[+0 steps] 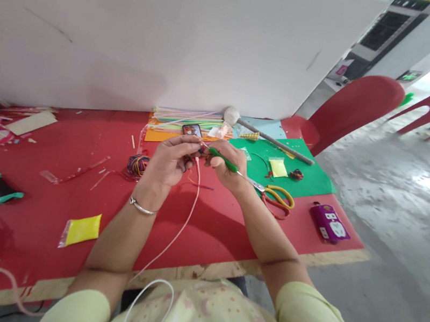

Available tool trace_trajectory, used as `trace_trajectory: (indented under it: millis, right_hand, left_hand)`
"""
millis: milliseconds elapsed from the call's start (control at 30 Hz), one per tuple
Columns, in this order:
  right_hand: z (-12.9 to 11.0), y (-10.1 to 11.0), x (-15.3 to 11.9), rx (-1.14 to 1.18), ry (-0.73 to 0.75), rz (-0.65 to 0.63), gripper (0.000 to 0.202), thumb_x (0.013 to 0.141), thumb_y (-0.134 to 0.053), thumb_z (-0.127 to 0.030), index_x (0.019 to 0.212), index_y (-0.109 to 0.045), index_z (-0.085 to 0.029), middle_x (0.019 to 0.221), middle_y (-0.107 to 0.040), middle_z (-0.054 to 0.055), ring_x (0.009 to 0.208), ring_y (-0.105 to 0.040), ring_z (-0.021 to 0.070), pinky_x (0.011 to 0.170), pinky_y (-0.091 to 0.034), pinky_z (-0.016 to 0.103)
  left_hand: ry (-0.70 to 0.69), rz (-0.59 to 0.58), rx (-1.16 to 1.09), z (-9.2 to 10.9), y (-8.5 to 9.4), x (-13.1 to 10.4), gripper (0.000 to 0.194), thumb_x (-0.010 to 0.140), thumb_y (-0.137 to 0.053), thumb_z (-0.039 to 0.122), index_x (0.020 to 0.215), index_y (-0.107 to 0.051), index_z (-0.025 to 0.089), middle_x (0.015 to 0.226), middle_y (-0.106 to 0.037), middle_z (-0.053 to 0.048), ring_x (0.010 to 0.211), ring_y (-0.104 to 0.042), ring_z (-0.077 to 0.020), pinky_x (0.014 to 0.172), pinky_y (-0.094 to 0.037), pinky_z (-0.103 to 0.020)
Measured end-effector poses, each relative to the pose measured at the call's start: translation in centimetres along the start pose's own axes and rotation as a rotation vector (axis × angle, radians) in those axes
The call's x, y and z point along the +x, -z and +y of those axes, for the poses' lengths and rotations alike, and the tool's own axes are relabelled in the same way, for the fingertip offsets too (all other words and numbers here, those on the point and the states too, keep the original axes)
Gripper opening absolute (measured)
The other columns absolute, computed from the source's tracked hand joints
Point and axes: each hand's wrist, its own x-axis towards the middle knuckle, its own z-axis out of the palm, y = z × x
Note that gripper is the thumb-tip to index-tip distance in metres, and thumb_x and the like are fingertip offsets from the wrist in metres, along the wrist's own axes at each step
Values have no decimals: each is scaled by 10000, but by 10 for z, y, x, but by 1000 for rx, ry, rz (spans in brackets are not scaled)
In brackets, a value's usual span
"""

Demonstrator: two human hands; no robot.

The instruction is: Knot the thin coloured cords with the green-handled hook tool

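Both of my hands meet above the red table [211,236]. My left hand [174,160], with a silver bracelet at the wrist, pinches a small dark item [202,149] whose shape is too small to make out. Wrapped round a green-handled tool [223,159] is my right hand [230,169]; the tool's thin metal end points at the dark item. A pink-white cable [184,221] hangs from near my fingertips down to the table's front edge. Behind my hands lies a phone [192,129].
Scissors [274,196] lie right of my hands, with a purple box [330,223] farther right. A wire bundle [137,165] and a yellow packet [84,230] are on the left. Behind stand a white board [170,34] and a rod with a white ball [231,115].
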Motion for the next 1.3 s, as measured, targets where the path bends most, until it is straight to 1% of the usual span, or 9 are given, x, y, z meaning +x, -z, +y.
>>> trace_trajectory:
  millis: [67,167,267,433,667,1000,1067,1200,1300]
  right_hand:
    - [2,1,1,-121,138,23,606,972,-484,-764,934,-681,-192,924,-739,93,866,-723,184,791,-583,304]
    - [6,0,1,-166,233,73,547,998,-486,-713,958,-680,-203,1034,-741,114,958,-730,198,825,-590,323]
    - [6,1,3,-104,237,87,539,1017,-480,-689,943,-702,-203,1049,-731,114,994,-727,212,870,-604,363]
    - [2,9,9,31,155,16,525,1063,-466,-611,904,-727,-183,1013,-733,106,963,-740,208,888,-622,383]
    - [9,21,10,-161,379,-19,234,1040,-644,-406,1110,-740,-203,1121,-756,112,1066,-754,214,921,-615,352]
    - [16,3,-2,-263,349,114,419,1006,-594,-602,1132,-746,-232,1129,-764,124,1036,-763,238,893,-637,381]
    - [14,3,-1,-258,355,118,405,1018,-592,-588,1113,-750,-227,1113,-766,119,1019,-763,231,889,-636,376]
    - [5,6,5,-198,301,130,273,1070,-584,-418,1031,-759,-212,1053,-768,100,993,-761,205,900,-624,359]
    - [0,4,7,-161,233,156,262,1083,-560,-336,966,-757,-209,1010,-769,80,945,-757,176,874,-618,330]
  left_hand:
    - [69,-22,-26,-1,1,0,242,576,-871,160,803,-785,158,699,-730,-17,581,-643,-118,441,-385,-204]
    - [122,-48,-57,-1,0,-1,267,583,-876,170,830,-778,162,681,-706,2,582,-636,-113,440,-388,-200]
    - [149,-61,-44,3,-1,-2,277,569,-876,174,825,-772,153,692,-707,-3,599,-634,-111,442,-400,-188]
    - [147,-28,5,11,0,-3,257,533,-850,147,776,-765,145,667,-705,-14,567,-596,-106,418,-384,-183]
    - [160,-10,-13,10,1,-3,267,550,-837,149,806,-767,123,661,-691,-22,591,-625,-121,428,-407,-190]
    - [213,-63,-93,3,-1,-1,252,583,-837,132,823,-764,139,666,-685,-9,567,-636,-109,432,-412,-179]
    - [157,-45,-91,0,-2,-1,263,588,-849,131,842,-782,143,681,-704,-11,569,-641,-107,448,-424,-183]
    - [-149,101,-14,-11,-10,-1,249,590,-883,138,830,-821,158,727,-753,-15,546,-605,-79,477,-437,-192]
    - [-323,191,63,-20,-16,-2,237,626,-882,159,859,-845,179,685,-728,16,522,-559,-66,506,-461,-207]
